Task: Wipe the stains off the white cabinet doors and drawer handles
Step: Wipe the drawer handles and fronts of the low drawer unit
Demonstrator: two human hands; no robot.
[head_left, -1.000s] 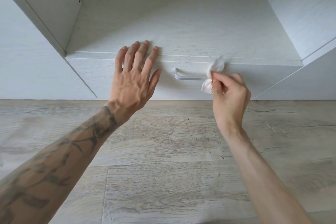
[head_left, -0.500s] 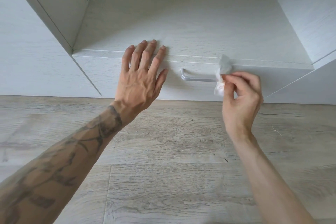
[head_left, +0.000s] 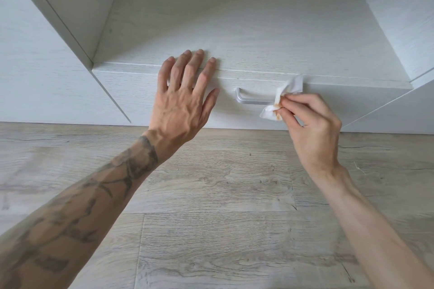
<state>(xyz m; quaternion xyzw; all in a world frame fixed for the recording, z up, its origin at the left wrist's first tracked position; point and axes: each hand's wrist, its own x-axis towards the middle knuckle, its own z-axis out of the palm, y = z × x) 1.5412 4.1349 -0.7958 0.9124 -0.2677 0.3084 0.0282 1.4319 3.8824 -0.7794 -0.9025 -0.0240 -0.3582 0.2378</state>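
The drawer handle (head_left: 254, 98), a brushed silver bar, sits on the white drawer front (head_left: 141, 94) and serves as the landmark here; no brand, label or writing can be read anywhere. Nearest the camera, below the handle, lies a floor (head_left: 211, 195) of pale grey wood-look planks, crossed by two bare forearms, the left one tattooed. Just right of the handle, the right hand (head_left: 314, 129) has its fingertips (head_left: 285, 101) pinched together on a crumpled white wipe (head_left: 285, 91), which bears brown-orange smears and is pressed against the handle's right end, hiding that end. Left of the handle, the left hand (head_left: 182, 101) lies flat and spread, palm on the drawer front, fingers reaching over its top edge and holding nothing. Above and beyond the handle stretches the white wood-grain shelf top (head_left: 234, 19) of the cabinet. Further left of the handle an upright side panel (head_left: 77, 7) shows small dark marks, and further right another white panel (head_left: 404, 7) rises.
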